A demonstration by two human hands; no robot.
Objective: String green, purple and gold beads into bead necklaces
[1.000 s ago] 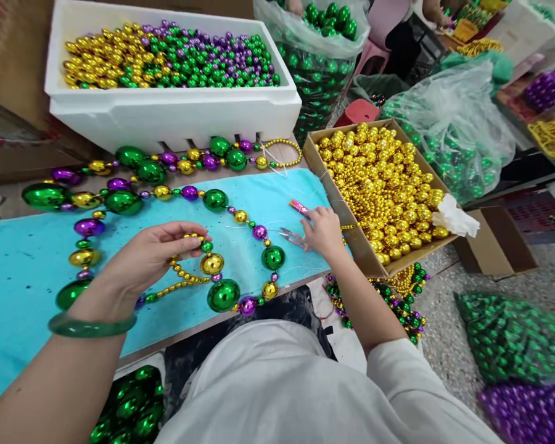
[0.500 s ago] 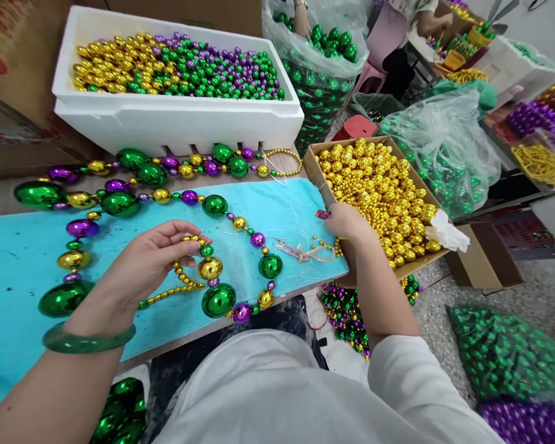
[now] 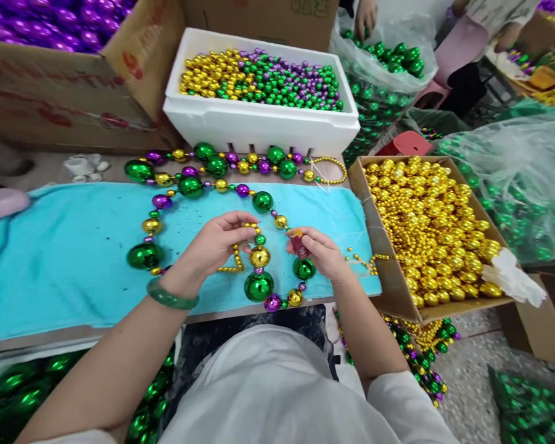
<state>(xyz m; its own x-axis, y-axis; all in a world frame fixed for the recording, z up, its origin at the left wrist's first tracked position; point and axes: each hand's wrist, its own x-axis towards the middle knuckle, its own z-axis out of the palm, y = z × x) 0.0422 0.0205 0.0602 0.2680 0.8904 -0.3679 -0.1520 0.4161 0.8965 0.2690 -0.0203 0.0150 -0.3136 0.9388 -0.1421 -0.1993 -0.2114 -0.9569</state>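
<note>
My left hand (image 3: 215, 245), with a green bangle at its wrist, pinches the end of a beaded necklace (image 3: 259, 287) by its small gold beads. Big green, gold and purple beads hang from that pinch and loop across the blue towel (image 3: 87, 253). Just right of it, my right hand (image 3: 322, 251) grips a small dark red tag (image 3: 300, 244) between thumb and fingers. A thin thread runs faintly between the hands. Small loose gold beads (image 3: 356, 259) lie on the towel beyond my right wrist.
A white foam box (image 3: 259, 126) of small mixed beads stands behind the towel. To the right is a cardboard box (image 3: 383, 246) of gold beads. A carton (image 3: 69, 92) of purple beads is at back left. Another person's hand (image 3: 365, 18) reaches into a bag of green beads.
My right hand has come left from beside the gold bead box, bringing the red tag close to my left hand. The view has swung left. My left hand still pinches the necklace.
</note>
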